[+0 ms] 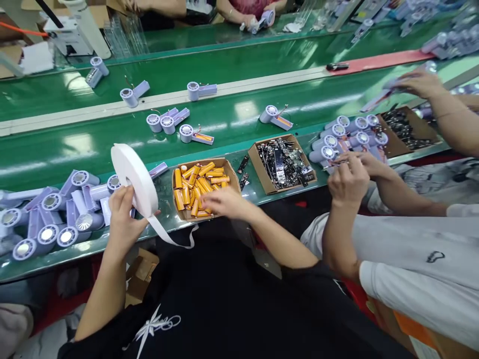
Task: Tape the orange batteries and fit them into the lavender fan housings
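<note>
My left hand [122, 222] is closed on a roll of white tape [142, 182], held upright by its lower edge. A loose strip of tape [168, 236] hangs from the roll and curls toward my black shirt. My right hand [228, 203] reaches over the near side of a cardboard box [235, 180] full of orange cylindrical batteries [194, 184]. Its fingers are stretched out and apart over the batteries, and I see nothing held in them. Left of my left hand lies a heap of lavender handheld fan bodies [52, 202].
A second cardboard box [260, 174] holds small black circuit boards. Several fan bodies [168, 123] lie on the green conveyor belt [232, 112]. At my right, a co-worker's hands [350, 177] work beside clustered fans [339, 130]. Other people's hands show across the belt.
</note>
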`<state>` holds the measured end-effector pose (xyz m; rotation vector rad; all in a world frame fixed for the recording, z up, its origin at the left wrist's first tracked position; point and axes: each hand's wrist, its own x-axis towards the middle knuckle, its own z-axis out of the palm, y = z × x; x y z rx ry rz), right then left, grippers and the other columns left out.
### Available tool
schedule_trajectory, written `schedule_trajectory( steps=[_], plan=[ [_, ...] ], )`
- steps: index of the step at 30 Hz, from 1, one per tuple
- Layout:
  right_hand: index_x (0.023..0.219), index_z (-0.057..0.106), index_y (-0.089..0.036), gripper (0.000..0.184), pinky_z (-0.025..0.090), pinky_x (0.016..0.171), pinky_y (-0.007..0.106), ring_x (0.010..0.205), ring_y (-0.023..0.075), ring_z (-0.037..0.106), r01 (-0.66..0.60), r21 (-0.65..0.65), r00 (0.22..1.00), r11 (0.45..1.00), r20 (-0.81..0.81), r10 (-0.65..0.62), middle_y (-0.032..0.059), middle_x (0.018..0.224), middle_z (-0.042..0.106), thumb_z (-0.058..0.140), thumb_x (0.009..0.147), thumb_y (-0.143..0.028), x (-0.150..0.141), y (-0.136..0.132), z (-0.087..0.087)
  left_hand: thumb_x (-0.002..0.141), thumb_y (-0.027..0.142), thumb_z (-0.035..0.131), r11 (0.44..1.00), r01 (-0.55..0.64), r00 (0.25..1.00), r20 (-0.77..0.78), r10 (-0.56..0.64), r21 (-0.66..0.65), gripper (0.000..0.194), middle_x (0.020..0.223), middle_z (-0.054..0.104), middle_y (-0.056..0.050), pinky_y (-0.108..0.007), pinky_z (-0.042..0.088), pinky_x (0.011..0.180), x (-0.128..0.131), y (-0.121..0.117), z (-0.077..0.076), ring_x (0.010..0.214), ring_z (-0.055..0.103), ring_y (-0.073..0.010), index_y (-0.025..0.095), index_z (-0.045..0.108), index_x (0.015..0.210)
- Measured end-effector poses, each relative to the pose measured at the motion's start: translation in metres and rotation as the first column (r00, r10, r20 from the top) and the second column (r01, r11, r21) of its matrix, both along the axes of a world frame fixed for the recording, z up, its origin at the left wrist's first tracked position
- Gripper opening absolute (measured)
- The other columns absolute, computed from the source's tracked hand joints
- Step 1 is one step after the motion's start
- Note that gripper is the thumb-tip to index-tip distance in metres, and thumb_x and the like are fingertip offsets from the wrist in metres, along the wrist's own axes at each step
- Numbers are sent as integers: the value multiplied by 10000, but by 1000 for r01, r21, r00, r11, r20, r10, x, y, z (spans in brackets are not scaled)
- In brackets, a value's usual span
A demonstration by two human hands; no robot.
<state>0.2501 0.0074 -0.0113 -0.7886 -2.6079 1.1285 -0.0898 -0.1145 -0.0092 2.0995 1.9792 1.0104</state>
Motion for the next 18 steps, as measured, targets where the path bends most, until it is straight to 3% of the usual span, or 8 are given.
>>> schedule_trajectory(
  steps=[2, 3, 6, 8, 11, 14, 16, 18],
  plan=[
    [1407, 760, -147, 354, 531, 1069, 426, 1179, 298, 715, 168, 260, 982, 951, 35, -184, 165, 1327, 810, 629, 1080, -181, -3, 41, -5, 842, 332, 891, 998, 28, 996, -87, -24, 48, 952, 1500, 596, -150, -650, 476, 1244, 3, -3, -4, 1508, 492, -435, 340, 438, 1680],
    [1441, 732, -121, 401, 507, 1126, 478, 1251, 331, 669, 180, 352, 975, 918, 63, -215, 198, 1406, 770, 638, 1053, -145, -7, 58, -8, 832, 283, 877, 997, 45, 993, -116, -38, 59, 957, 1482, 612, -147, -662, 425, 1276, 8, -3, -7, 1494, 501, -435, 335, 436, 1680],
    [1397, 748, -110, 396, 490, 1146, 546, 1272, 369, 614, 132, 419, 973, 898, 119, -198, 223, 1381, 750, 675, 1009, -142, -13, 90, -16, 812, 153, 799, 994, 85, 982, -172, -73, 62, 978, 1473, 627, -147, -654, 399, 1275, 22, -2, -11, 1472, 494, -431, 321, 408, 1692],
    [1256, 797, -137, 276, 515, 1114, 538, 1209, 349, 641, 237, 330, 964, 914, 36, -263, 190, 1244, 771, 689, 1008, -189, -8, 96, -18, 804, 97, 757, 993, 94, 975, -208, -77, 75, 986, 1444, 640, -151, -634, 425, 1243, 26, -5, -11, 1451, 487, -428, 309, 402, 1698],
    [1142, 786, -179, 233, 590, 1060, 480, 1116, 282, 708, 477, -45, 845, 878, -250, -472, 117, 1163, 774, 769, 975, -340, 10, 88, -11, 797, 40, 720, 991, 92, 963, -262, -63, 97, 995, 1394, 664, -154, -608, 446, 1208, 28, -13, -7, 1422, 480, -425, 297, 406, 1706],
    [1101, 767, -214, 439, 660, 1023, 434, 1064, 245, 772, 445, -406, 685, 798, -420, -595, 63, 1135, 802, 934, 825, -512, 22, 62, 7, 794, 8, 713, 992, 99, 945, -320, -67, 84, 996, 1376, 689, -156, -580, 459, 1177, 33, -18, -2, 1416, 457, -430, 287, 428, 1707],
    [1103, 791, -225, 546, 691, 1019, 437, 1026, 247, 809, 389, -489, 671, 781, -430, -604, 46, 1082, 833, 1017, 714, -533, 20, 44, 23, 810, 5, 715, 989, 133, 926, -364, -101, 63, 964, 1368, 713, -155, -558, 464, 1165, 38, -17, 3, 1423, 444, -427, 273, 454, 1699],
    [1186, 826, -233, 632, 708, 1031, 465, 1037, 271, 835, 384, -486, 679, 785, -428, -597, 50, 1099, 860, 1047, 673, -528, 13, 30, 40, 851, 20, 713, 981, 188, 897, -415, -154, 43, 912, 1363, 740, -147, -549, 446, 1188, 44, -13, 7, 1436, 450, -409, 264, 473, 1697]
  ],
)
